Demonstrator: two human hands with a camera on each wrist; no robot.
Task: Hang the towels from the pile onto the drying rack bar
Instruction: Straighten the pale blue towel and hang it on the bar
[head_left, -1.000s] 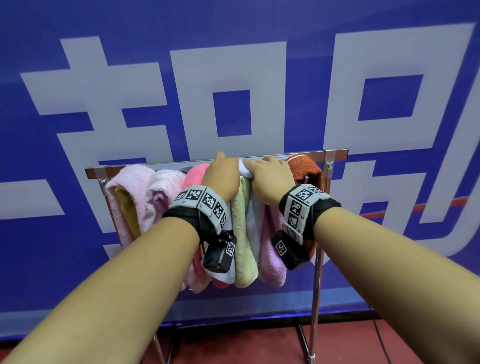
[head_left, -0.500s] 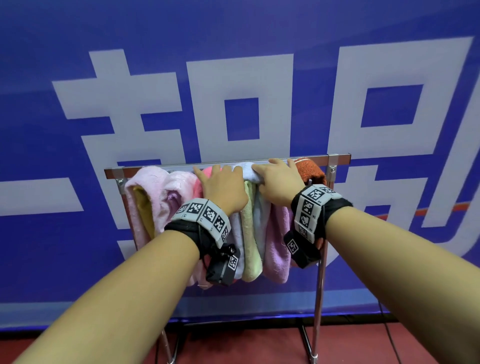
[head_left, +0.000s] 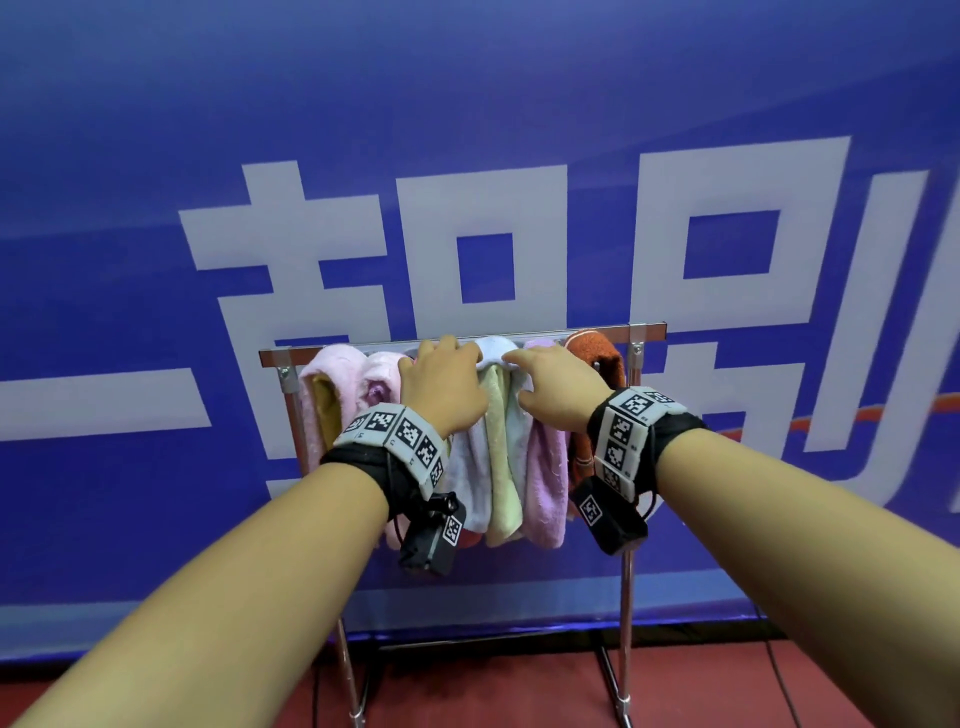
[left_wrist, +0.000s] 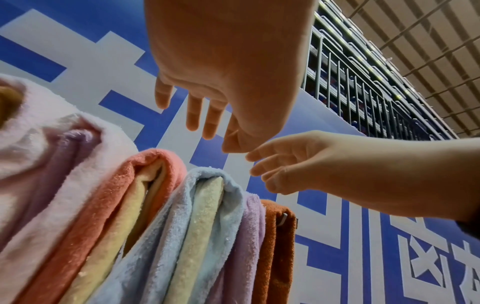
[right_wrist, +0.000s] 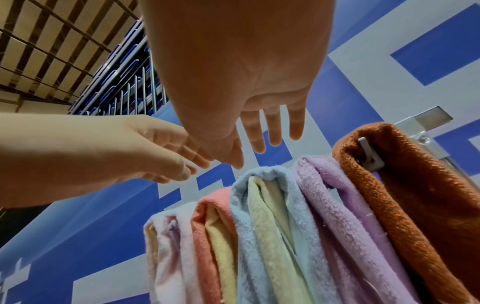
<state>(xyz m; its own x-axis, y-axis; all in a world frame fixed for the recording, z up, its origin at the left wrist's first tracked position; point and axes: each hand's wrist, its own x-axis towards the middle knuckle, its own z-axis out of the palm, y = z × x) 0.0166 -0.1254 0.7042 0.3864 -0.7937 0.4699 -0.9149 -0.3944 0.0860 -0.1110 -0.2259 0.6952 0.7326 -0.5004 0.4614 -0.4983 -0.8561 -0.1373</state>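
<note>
Both hands (head_left: 498, 387) slack – above towels (right_wrist: 272, 216)

Towels on the rack bar (head_left: 597, 332), left to right: pale pink towel (head_left: 332, 369), coral towel (left_wrist: 109, 197), light blue towel (right_wrist: 259, 205) over a pale yellow towel (head_left: 498, 441), lilac towel (right_wrist: 337, 195), rust-orange towel (right_wrist: 389, 174). Backdrop banner (head_left: 156, 130) was blue with white characters; floor (head_left: 519, 691) red; wristbands (head_left: 400, 436) grey with black-and-white markers.

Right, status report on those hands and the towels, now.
Left hand open, right hand open, both holding nothing. Light blue towel draped over rack bar. Nothing in the way.
</note>
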